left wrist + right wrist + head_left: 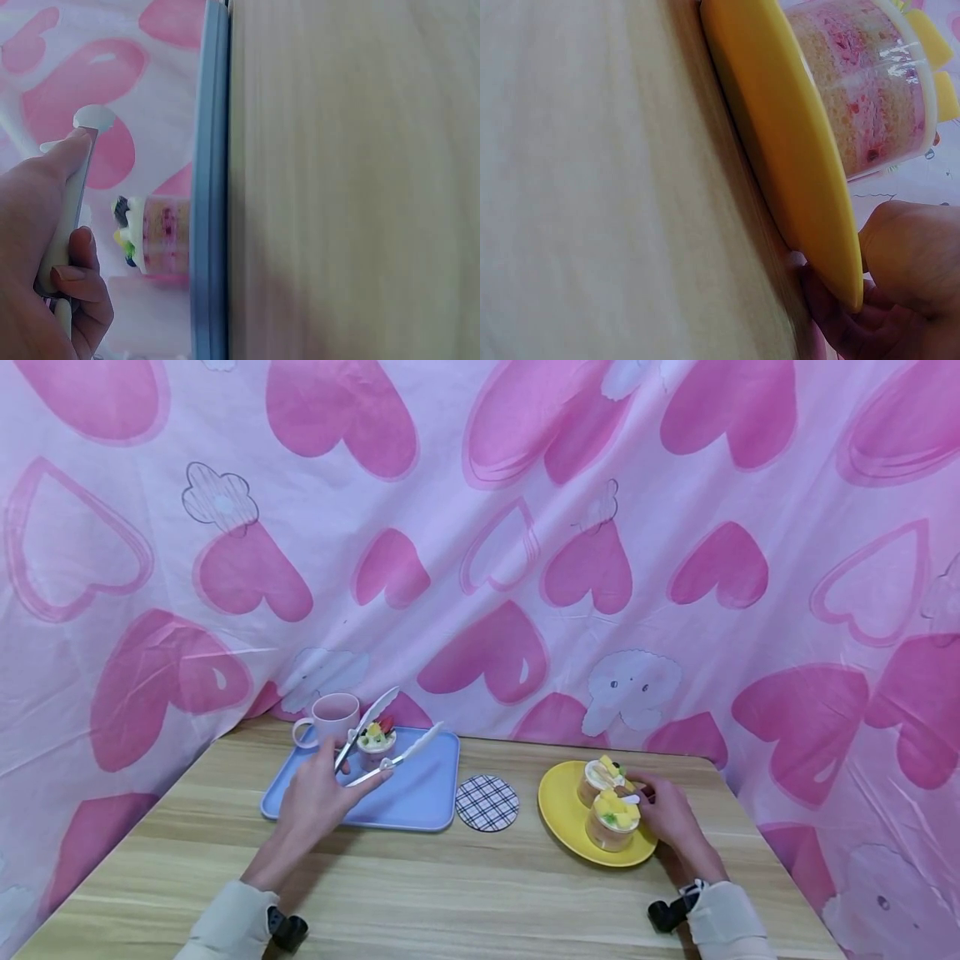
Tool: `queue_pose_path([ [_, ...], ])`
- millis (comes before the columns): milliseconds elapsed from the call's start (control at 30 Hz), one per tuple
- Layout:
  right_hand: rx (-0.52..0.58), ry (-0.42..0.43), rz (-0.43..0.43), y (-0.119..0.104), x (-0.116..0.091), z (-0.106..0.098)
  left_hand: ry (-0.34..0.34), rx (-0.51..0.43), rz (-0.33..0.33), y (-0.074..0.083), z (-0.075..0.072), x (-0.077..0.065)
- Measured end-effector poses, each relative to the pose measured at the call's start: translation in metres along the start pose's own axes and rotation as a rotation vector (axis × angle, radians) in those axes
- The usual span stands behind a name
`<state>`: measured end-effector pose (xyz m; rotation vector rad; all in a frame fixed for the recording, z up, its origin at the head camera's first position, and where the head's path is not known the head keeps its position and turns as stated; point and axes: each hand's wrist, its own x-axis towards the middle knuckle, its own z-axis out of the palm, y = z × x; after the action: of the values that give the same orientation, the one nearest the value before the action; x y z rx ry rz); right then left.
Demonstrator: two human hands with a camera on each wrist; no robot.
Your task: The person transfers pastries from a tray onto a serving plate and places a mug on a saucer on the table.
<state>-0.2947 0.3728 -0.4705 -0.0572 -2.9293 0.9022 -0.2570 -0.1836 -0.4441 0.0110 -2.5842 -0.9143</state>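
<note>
My left hand (pixel 313 792) grips a pair of white-tipped tongs (pixel 378 708), their arms spread apart over the blue tray (pixel 429 802). Between those arms, in the head view, stands a dessert cup (pixel 377 756) topped with cream and fruit. The left wrist view shows the thumb lying along one arm of the tongs (pixel 73 196), with curled fingers at the other. At the right, my right hand (pixel 669 817) pinches the rim of a yellow plate (pixel 557 806), thumb above and fingers beneath. Two fruit-topped dessert cups, a rear one (pixel 590 787) and a front one (pixel 609 832), stand on that plate.
A pink mug (pixel 337 717) stands at the tray's back left corner. Between tray and plate lies a round checked coaster (pixel 487 803) on the wooden table (pixel 465 893). A pink heart-patterned cloth (pixel 480 568) hangs behind the table and at its sides.
</note>
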Motion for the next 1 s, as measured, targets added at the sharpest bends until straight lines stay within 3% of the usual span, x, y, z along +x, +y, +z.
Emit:
queue_pose_path([
  [200, 0.000, 0.001, -0.011, 0.000, 0.000, -0.001, -0.023, 0.044, -0.003, -0.008, -0.006, -0.001],
  [467, 0.002, -0.013, 0.006, 0.001, 0.000, 0.000, -0.003, 0.061, 0.014, -0.012, -0.008, -0.001],
  [1000, -0.006, -0.012, 0.008, -0.001, -0.001, 0.000, -0.097, 0.076, -0.112, -0.014, -0.009, -0.003],
])
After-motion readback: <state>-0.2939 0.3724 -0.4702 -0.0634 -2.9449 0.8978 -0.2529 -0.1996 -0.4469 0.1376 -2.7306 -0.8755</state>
